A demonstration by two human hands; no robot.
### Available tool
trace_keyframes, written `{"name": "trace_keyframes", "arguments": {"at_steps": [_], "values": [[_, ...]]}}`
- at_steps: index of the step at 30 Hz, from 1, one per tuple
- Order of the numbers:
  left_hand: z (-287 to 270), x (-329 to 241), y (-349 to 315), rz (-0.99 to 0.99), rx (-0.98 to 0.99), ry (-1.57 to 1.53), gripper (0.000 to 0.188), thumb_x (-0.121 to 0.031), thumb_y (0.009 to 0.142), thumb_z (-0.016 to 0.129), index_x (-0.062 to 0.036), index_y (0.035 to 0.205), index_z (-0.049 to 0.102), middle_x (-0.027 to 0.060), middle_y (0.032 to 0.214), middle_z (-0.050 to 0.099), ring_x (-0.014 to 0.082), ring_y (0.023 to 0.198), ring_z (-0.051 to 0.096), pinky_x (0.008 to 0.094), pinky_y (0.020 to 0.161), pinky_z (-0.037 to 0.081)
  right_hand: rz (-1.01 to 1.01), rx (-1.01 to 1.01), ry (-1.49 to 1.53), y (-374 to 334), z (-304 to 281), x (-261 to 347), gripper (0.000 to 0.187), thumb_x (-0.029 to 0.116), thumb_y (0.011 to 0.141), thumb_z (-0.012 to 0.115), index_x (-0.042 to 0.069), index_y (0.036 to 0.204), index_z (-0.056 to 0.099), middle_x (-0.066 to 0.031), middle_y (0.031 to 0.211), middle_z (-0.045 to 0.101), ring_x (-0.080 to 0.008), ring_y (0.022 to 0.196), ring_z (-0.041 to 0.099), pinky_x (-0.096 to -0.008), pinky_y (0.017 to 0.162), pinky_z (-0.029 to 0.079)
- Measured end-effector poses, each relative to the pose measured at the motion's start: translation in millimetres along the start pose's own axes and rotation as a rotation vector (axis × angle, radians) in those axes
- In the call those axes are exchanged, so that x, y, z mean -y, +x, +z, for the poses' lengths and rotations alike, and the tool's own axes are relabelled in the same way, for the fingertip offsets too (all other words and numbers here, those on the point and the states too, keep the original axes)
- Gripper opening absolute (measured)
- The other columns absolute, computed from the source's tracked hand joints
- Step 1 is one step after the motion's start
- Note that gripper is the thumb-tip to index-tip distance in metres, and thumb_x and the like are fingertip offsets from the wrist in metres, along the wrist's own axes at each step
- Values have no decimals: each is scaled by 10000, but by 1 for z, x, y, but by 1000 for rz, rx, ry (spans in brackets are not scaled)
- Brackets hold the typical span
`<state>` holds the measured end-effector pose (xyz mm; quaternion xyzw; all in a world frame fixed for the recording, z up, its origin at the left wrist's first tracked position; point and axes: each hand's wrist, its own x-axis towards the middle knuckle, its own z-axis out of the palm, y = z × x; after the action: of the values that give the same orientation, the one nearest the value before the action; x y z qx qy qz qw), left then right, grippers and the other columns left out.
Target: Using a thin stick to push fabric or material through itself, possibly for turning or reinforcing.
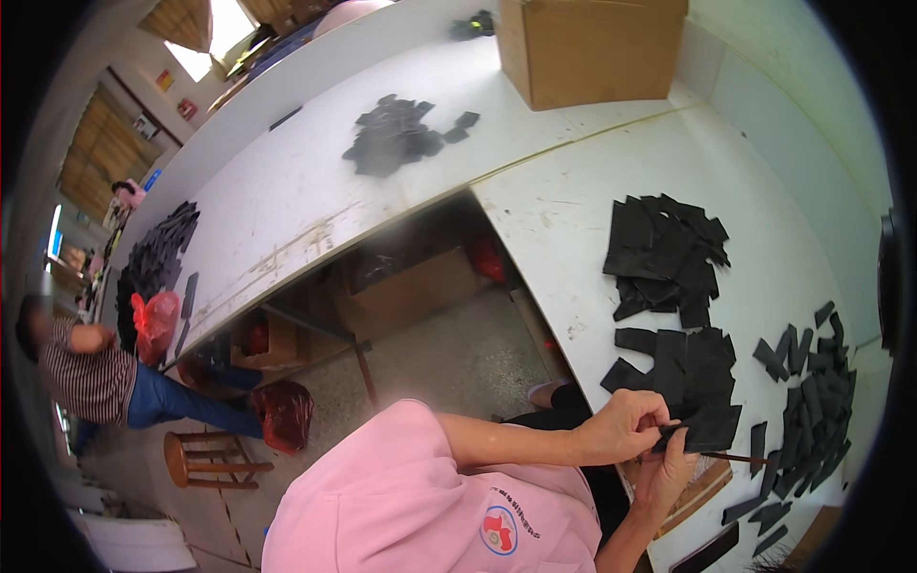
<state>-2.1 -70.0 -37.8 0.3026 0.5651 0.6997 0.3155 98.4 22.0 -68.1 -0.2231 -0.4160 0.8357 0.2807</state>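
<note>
At the near edge of the white table, my left hand (616, 427) pinches the left end of a flat black piece (714, 428) that looks like cloth. From below, my right hand (667, 475) grips the same piece with its thumb on top. Just beyond lie more flat black pieces (693, 363), partly overlapping. Behind them sits a larger heap of wide black pieces (659, 248). To the right, narrow black strips (812, 411) are spread in a loose pile. A thin brown stick (740, 459) and a wooden board (702, 495) show beside my right hand, partly covered.
A cardboard box (592, 53) stands at the back. Another black heap (392, 138) lies on the far table (287, 191), with more at its left end. Underneath are boxes (411, 296). To the left are a wooden stool (205, 458), red bags (287, 415) and a standing person (91, 372).
</note>
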Motion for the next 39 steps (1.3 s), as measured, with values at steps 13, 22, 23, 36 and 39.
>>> {"name": "trace_keyframes", "arguments": {"at_steps": [13, 22, 23, 36, 39], "values": [[8, -10, -20, 274, -10, 308, 60, 17, 659, 526, 12, 684, 472, 123, 602, 485, 261, 517, 492, 318, 499, 376, -458, -93, -794, -28, 14, 24, 141, 103, 814, 574, -7, 751, 512, 26, 666, 426, -68, 575, 372, -192, 490, 300], [14, -2, -23, 404, -349, 249, 115, 48, 673, 496, 9, 777, 466, 110, 555, 510, 223, 486, 516, 266, 469, 392, -709, -69, -1320, -16, 5, -1, 75, 33, 791, 540, -39, 809, 531, -8, 710, 505, -89, 628, 457, -233, 536, 386], [10, -9, -21, 165, -245, -31, 115, 60, 674, 480, 15, 778, 462, 81, 560, 513, 165, 477, 502, 240, 434, 370, -661, -164, -1220, -9, -6, -7, 84, 26, 781, 534, -45, 825, 535, -19, 720, 517, -100, 636, 478, -230, 545, 397], [17, -9, -18, -11, -144, 12, 197, 45, 599, 485, 21, 791, 450, 96, 635, 518, 147, 485, 524, 297, 429, 398, 310, 389, 514, -17, -21, 0, 147, 126, 843, 510, 11, 928, 479, -37, 828, 487, -89, 678, 443, -183, 519, 353], [28, -5, -25, 628, -417, 474, 163, 51, 631, 470, 21, 791, 463, 131, 572, 511, 301, 525, 525, 324, 509, 427, 169, -57, 288, -21, -16, 3, 231, 169, 857, 508, -2, 1009, 478, -65, 916, 527, -126, 790, 511, -214, 631, 431]]}}
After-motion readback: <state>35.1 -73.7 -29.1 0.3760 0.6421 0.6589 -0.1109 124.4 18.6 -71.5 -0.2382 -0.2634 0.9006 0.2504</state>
